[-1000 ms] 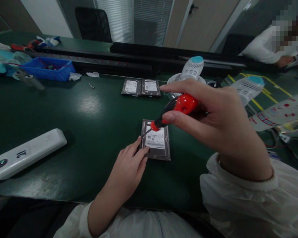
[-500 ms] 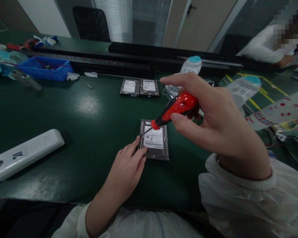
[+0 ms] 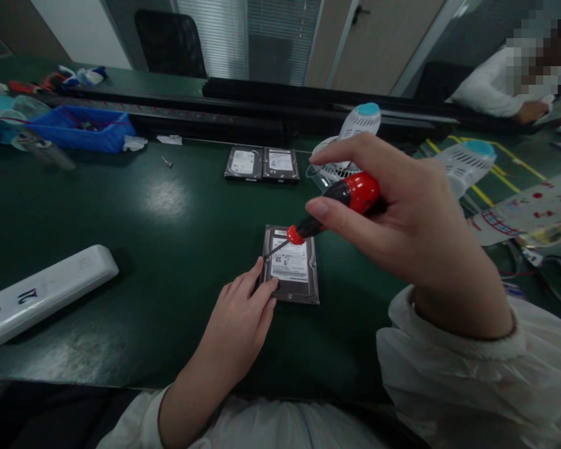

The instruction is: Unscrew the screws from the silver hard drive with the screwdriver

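Head view. My right hand (image 3: 402,212) pinches the screwdriver (image 3: 350,194) by its red handle, thumb underneath, index laid over the top, the other fingers curled behind. The tip meets the left edge of the drive (image 3: 292,268), which lies flat on the table (image 3: 168,249) before me. My left hand (image 3: 240,318) presses its fingertips, held together, on the drive's near-left corner. Whether the tip is seated in a screw I cannot tell. Judgement: the shaft leans, so it should stand steeper, with firm downward pressure and the left fingers clear of the tip.
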The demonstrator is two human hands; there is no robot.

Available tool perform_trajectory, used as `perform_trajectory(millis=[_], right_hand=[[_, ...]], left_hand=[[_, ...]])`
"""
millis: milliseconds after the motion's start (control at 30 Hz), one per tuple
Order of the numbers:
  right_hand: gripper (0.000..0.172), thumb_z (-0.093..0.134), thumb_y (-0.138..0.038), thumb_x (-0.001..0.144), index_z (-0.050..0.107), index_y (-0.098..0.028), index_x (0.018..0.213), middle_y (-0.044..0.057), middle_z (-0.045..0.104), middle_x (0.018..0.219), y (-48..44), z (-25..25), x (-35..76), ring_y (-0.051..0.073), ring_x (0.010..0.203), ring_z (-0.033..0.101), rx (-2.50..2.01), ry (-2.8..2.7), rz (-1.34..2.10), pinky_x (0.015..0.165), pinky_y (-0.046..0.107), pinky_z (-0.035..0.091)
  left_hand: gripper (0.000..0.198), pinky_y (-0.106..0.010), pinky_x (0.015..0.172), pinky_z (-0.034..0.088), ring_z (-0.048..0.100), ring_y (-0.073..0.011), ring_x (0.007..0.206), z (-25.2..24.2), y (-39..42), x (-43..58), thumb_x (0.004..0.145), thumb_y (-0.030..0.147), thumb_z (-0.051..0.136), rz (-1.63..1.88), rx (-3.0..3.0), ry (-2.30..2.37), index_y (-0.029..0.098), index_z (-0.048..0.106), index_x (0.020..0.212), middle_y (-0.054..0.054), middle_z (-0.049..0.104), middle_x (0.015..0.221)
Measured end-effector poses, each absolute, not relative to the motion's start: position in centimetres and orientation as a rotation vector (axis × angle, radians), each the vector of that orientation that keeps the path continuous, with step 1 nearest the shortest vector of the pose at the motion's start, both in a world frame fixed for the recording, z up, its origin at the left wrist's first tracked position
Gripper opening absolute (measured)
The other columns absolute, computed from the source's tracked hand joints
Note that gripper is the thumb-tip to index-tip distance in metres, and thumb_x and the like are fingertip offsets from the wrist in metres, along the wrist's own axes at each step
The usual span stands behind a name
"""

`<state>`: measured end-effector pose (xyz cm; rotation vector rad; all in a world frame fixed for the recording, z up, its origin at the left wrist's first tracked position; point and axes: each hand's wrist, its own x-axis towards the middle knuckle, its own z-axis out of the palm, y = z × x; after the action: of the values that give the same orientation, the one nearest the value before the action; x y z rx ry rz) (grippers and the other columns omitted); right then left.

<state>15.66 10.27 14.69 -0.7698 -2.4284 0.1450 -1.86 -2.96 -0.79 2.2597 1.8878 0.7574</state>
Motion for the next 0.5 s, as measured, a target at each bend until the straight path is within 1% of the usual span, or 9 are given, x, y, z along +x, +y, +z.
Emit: perform_trajectory(millis=[67,133,200,233,300,367,433,500], right_hand=[[0.040,0.065,-0.035,0.094,0.063,-0.011,0.125,-0.004,0.053,0.068,10.32,14.62,15.70,0.011,0.055,0.041,-0.785,-2.418,0.163,0.059,0.031,0.031],[0.046,0.062,-0.026,0.089,0.056,-0.008,0.132,-0.002,0.055,0.075,10.31,14.66,15.83,0.011,0.056,0.041,-0.731,-2.442,0.220,0.060,0.032,0.032],[0.050,0.058,-0.022,0.088,0.051,-0.007,0.134,0.001,0.060,0.086,10.24,14.77,15.95,0.012,0.061,0.045,-0.678,-2.478,0.257,0.064,0.033,0.035],[0.048,0.057,-0.024,0.089,0.051,-0.008,0.134,0.002,0.061,0.089,10.20,14.82,15.97,0.012,0.063,0.046,-0.671,-2.487,0.255,0.065,0.033,0.036],[0.041,0.058,-0.031,0.094,0.054,-0.010,0.129,0.000,0.060,0.083,10.12,14.85,15.93,0.012,0.060,0.044,-0.721,-2.477,0.220,0.063,0.032,0.034],[0.038,0.062,-0.040,0.096,0.059,-0.011,0.121,-0.003,0.055,0.074,10.11,14.81,15.84,0.010,0.055,0.039,-0.810,-2.439,0.167,0.059,0.031,0.029],[0.033,0.063,-0.036,0.095,0.062,-0.011,0.117,-0.004,0.051,0.070,10.17,14.73,15.80,0.009,0.053,0.037,-0.845,-2.410,0.135,0.058,0.031,0.028],[0.034,0.059,-0.026,0.090,0.060,-0.010,0.120,-0.003,0.053,0.072,10.26,14.69,15.83,0.011,0.055,0.040,-0.803,-2.430,0.146,0.059,0.031,0.030]], left_hand=[[0.030,-0.055,0.096,0.061,0.068,-0.0346,0.124,-0.80,-2.96,-1.85,0.101,0.016,0.052,0.747,2.257,1.889,0.018,0.066,0.128,-0.021,0.059,0.151],[0.030,-0.054,0.096,0.061,0.067,-0.0343,0.125,-0.83,-2.97,-1.82,0.101,0.016,0.052,0.747,2.252,1.891,0.018,0.065,0.128,-0.021,0.059,0.151],[0.030,-0.054,0.096,0.061,0.067,-0.0342,0.125,-0.86,-2.99,-1.79,0.101,0.016,0.052,0.749,2.249,1.894,0.018,0.066,0.128,-0.021,0.059,0.152],[0.030,-0.054,0.096,0.061,0.067,-0.0341,0.125,-0.89,-3.00,-1.77,0.101,0.016,0.052,0.749,2.249,1.895,0.018,0.066,0.128,-0.021,0.059,0.152],[0.030,-0.054,0.096,0.061,0.068,-0.0340,0.125,-0.92,-3.01,-1.74,0.101,0.016,0.052,0.746,2.248,1.900,0.019,0.066,0.128,-0.021,0.059,0.152],[0.031,-0.054,0.095,0.061,0.068,-0.0344,0.125,-0.94,-3.02,-1.72,0.101,0.016,0.052,0.744,2.250,1.900,0.019,0.066,0.129,-0.021,0.059,0.152],[0.031,-0.056,0.095,0.061,0.068,-0.0355,0.125,-0.92,-3.03,-1.73,0.101,0.016,0.052,0.751,2.260,1.897,0.018,0.066,0.129,-0.021,0.059,0.152],[0.031,-0.056,0.095,0.061,0.068,-0.0361,0.124,-0.89,-3.03,-1.76,0.101,0.016,0.052,0.758,2.271,1.894,0.017,0.066,0.128,-0.022,0.059,0.151]])
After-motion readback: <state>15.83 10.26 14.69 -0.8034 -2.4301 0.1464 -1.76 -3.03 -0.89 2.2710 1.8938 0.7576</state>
